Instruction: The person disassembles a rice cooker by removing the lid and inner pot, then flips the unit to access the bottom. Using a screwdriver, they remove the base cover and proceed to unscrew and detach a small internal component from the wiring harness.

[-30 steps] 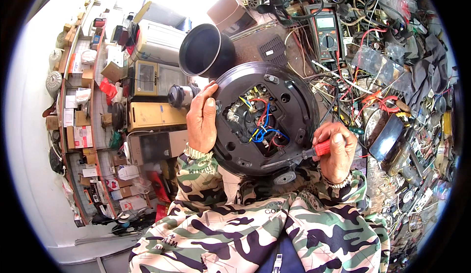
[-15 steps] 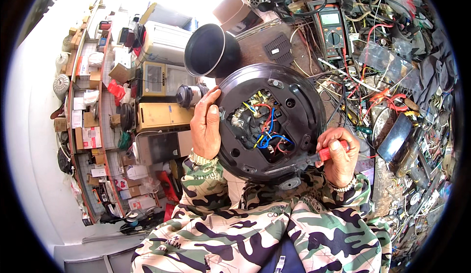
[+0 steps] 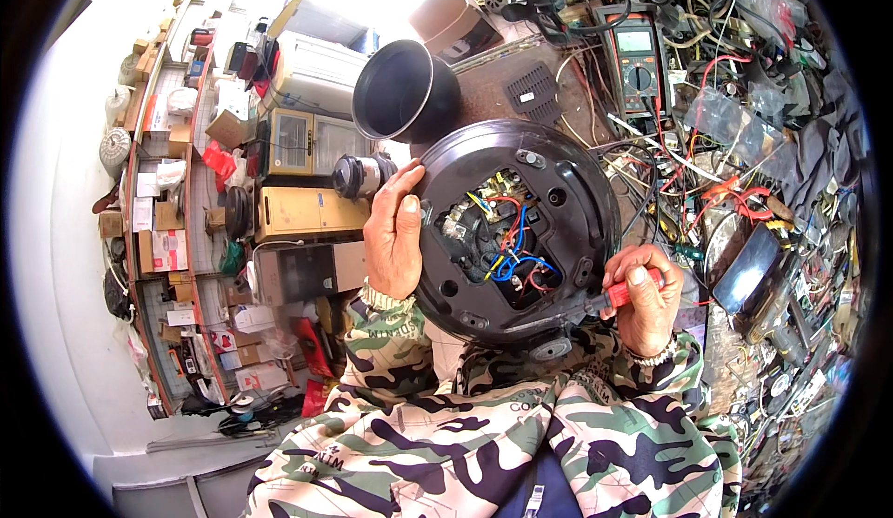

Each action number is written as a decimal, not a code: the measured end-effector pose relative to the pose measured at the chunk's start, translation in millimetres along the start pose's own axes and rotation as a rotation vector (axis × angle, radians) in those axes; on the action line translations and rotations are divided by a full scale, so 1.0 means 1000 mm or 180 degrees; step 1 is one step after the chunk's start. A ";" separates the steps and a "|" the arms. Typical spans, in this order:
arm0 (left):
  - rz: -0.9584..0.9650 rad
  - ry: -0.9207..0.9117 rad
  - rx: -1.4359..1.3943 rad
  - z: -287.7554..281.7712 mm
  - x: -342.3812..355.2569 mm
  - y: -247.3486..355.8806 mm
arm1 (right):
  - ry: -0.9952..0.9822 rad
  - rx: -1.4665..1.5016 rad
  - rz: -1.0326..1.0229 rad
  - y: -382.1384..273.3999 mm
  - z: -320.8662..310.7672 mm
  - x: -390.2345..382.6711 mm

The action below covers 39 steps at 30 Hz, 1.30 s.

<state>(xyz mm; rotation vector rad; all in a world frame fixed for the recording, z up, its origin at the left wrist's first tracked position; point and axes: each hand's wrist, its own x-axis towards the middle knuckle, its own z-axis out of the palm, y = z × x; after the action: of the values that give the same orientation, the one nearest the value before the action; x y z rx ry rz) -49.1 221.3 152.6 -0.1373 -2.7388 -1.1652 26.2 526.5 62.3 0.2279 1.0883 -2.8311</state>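
Observation:
A round black electric cooker (image 3: 558, 155) is tipped with its underside toward me, close to my body. Through an opening in its base I see a bundle of blue, red and yellow wires (image 3: 516, 258). My left hand (image 3: 395, 244) grips the left rim, fingers along the side and thumb on top. In my right hand (image 3: 642, 299) the fingers are wrapped round the red handle of a screwdriver (image 3: 625, 293). Its shank points left at the lower right edge of the base; whether the tip touches anything I cannot tell.
Behind the cooker stand a black inner pot (image 3: 395, 95) and a slotted black cover plate (image 3: 532, 92). A multimeter (image 3: 637, 62), a phone (image 3: 749, 265), red-handled pliers (image 3: 739, 200) and tangled cables crowd the bench at right. Shelves (image 3: 191, 192) with boxes line the left.
The whole view has shifted slightly. Both hands keep their hold, and the screwdriver stays at the same edge of the cooker's base.

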 end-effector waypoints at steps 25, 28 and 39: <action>-0.0075 0.0007 -0.0081 -0.001 0.003 -0.003 | 0.0012 -0.0075 0.0078 -0.003 0.002 0.003; -0.0030 -0.0016 -0.0058 -0.001 0.005 -0.002 | 0.0001 -0.0097 0.0047 -0.003 0.002 0.004; -0.0028 -0.0030 -0.0089 0.000 0.008 -0.002 | 0.0004 -0.0123 0.0021 -0.005 0.004 0.006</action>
<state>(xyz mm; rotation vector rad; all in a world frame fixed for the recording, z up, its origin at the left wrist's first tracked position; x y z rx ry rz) -57.6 219.8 153.0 -0.1345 -2.7347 -1.2084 19.6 527.2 67.3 0.2296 1.1391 -2.8016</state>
